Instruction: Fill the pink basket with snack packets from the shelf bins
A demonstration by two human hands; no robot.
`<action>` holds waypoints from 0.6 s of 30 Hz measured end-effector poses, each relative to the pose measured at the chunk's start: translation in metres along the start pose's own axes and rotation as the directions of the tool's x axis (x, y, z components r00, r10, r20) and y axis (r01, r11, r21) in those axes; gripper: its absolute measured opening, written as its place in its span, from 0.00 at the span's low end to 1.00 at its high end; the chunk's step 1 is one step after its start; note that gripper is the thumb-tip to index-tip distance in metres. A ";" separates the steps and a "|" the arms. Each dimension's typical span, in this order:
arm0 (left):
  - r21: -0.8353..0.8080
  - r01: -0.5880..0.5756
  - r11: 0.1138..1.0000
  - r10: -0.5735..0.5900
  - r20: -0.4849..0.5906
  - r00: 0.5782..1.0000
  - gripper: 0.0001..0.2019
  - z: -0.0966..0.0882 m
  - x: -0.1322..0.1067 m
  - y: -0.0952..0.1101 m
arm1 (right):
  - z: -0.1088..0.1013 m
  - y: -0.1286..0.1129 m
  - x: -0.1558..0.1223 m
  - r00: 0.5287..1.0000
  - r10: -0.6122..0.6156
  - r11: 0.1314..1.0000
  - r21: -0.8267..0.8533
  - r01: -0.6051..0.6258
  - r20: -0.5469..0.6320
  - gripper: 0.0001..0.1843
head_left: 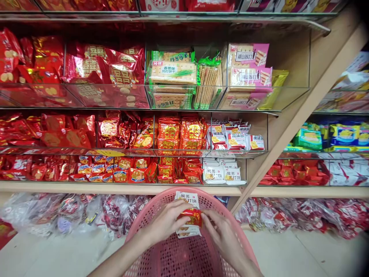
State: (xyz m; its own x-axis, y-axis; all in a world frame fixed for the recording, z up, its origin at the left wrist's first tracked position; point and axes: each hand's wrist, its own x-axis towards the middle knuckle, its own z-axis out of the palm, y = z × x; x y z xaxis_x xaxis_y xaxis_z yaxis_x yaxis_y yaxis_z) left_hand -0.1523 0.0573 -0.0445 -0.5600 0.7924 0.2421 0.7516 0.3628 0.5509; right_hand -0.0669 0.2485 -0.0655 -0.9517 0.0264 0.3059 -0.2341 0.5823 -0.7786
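Note:
Over a pink perforated plastic basket [245, 246], both my hands hold a small red and gold snack packet [193, 217]. My left hand [165, 219] is closed on its left side, the thumb low and the fingers over the top. My right hand [223, 232] pinches the right end with its fingertips. Just behind the red packet, a white cracker packet [188, 197] shows against the basket's far side. More white packets [188, 231] show right below it, partly covered by my left hand and the red packet.
Clear-fronted shelf bins stand ahead, holding red packets [168, 132], white packets [213, 172] and green-wrapped crackers [173, 73]. A slanted wooden panel [300, 107] divides the shelves on the right. Bagged goods [80, 211] lie on the floor under the bottom shelf.

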 end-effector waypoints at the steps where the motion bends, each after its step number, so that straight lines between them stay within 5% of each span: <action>1: -0.011 0.017 1.000 -0.017 -0.018 1.000 0.15 -0.004 -0.001 -0.002 | 0.000 0.001 0.006 1.000 -0.019 1.000 -0.021 0.019 -0.003 0.17; 5: -0.031 0.081 0.996 -0.085 -0.155 0.984 0.15 -0.028 -0.001 -0.016 | -0.004 0.015 0.043 0.973 -0.202 0.955 -0.243 0.171 -0.110 0.16; 9: 0.006 0.156 0.988 -0.146 -0.313 0.938 0.15 -0.054 0.009 -0.037 | 0.002 0.032 0.091 0.886 -0.461 0.703 -0.631 0.330 -0.051 0.21; 13: 0.088 0.204 0.975 -0.151 -0.409 0.900 0.14 -0.069 0.029 -0.048 | 0.014 0.045 0.127 0.848 -0.516 0.473 -0.786 0.397 0.117 0.25; 18: 0.234 0.257 0.938 -0.153 -0.385 0.910 0.18 -0.069 0.056 -0.042 | 0.017 0.061 0.145 0.849 -0.509 0.412 -0.826 0.384 0.141 0.25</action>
State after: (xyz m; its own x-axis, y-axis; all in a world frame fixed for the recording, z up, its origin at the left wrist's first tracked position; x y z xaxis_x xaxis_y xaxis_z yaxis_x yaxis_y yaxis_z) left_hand -0.2390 0.0527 0.0007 -0.7588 0.4770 0.4435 0.6428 0.6584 0.3916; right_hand -0.2223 0.2741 -0.0779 -0.7168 -0.3887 0.5789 -0.2981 0.9213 0.2495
